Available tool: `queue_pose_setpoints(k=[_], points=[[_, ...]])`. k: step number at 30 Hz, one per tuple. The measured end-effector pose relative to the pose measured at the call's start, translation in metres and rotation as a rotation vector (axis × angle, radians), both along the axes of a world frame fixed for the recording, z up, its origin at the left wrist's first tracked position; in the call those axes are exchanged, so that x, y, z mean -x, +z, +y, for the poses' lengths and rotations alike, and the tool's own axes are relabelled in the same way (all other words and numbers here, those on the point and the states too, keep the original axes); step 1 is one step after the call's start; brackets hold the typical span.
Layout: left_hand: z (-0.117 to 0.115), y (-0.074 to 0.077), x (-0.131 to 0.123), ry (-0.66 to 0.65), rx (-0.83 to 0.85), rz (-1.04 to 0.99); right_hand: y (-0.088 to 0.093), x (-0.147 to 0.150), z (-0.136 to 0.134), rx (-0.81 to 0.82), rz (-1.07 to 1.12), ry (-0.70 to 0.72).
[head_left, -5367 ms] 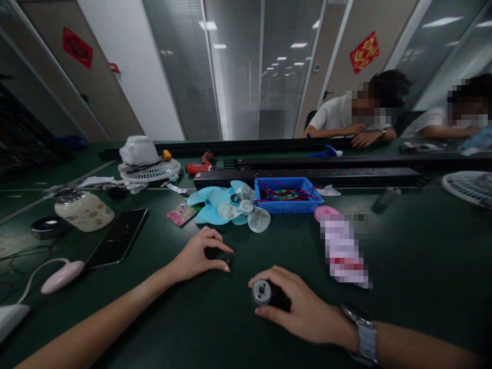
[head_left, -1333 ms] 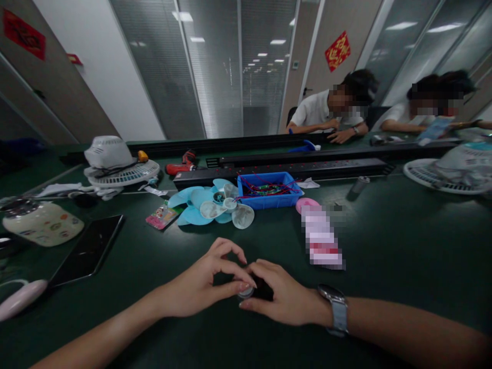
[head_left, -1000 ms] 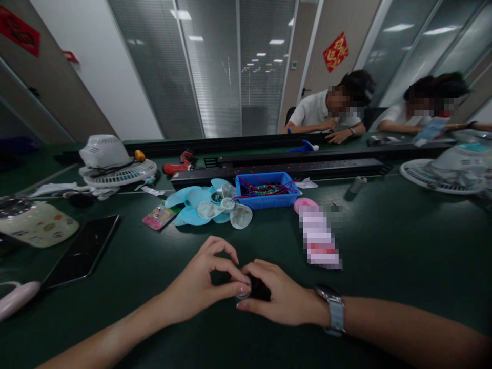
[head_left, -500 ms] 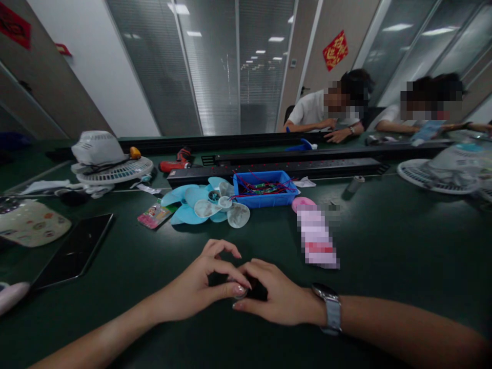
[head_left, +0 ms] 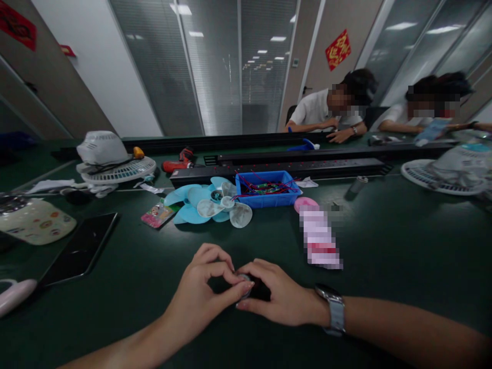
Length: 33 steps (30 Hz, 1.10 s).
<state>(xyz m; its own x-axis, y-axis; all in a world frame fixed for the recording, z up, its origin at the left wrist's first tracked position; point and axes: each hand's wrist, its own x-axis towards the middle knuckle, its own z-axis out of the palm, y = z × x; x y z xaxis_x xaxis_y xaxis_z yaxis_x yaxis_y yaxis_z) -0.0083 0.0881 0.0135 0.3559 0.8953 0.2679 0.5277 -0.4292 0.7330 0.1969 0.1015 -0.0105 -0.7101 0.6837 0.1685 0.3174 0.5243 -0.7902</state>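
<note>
My right hand (head_left: 279,297), with a metal watch on the wrist, lies on the green table (head_left: 403,246) and is closed round a small dark cylindrical motor (head_left: 258,290). Only the motor's dark body and a sliver of its silver end show between the fingers. My left hand (head_left: 205,292) meets it from the left, thumb and fingers pinched on the motor's silver end. Whatever small part sits under those fingertips is hidden.
Blue and clear fan blades (head_left: 207,205) and a blue bin of wired parts (head_left: 266,189) lie beyond my hands. A black phone (head_left: 79,248), a pink packet (head_left: 157,215) and a white fan grille (head_left: 115,164) are to the left. Two people sit across the table.
Five seconds ago my hands were apart, the left one pinching near a tiny part on the table. Since then the left has joined the right at the motor's end, fingers shifting slightly.
</note>
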Motion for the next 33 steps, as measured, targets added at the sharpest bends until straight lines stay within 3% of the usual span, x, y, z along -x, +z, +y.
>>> queue_pose_setpoints(k=[3, 5, 11, 14, 22, 30, 33], points=[[-0.006, -0.006, -0.005, 0.088, -0.073, -0.036, -0.001, 0.000, 0.000, 0.000, 0.012, 0.000], [-0.004, -0.005, -0.004, 0.069, -0.055, -0.028, -0.002, 0.000, 0.000, -0.007, 0.015, 0.001], [0.020, 0.007, 0.014, -0.301, 0.197, 0.028, -0.001, 0.001, 0.001, -0.026, -0.012, -0.014], [0.027, 0.008, 0.020, -0.386, 0.264, 0.033, -0.001, 0.001, 0.001, -0.014, -0.018, -0.014], [0.023, 0.008, 0.017, -0.291, 0.201, 0.013, 0.001, 0.000, 0.000, 0.012, -0.032, -0.013], [0.012, 0.008, 0.014, -0.098, 0.191, -0.014, -0.001, 0.000, 0.001, -0.004, -0.022, -0.008], [0.009, 0.010, 0.013, -0.117, 0.161, 0.023, -0.002, 0.000, 0.000, -0.004, -0.031, -0.015]])
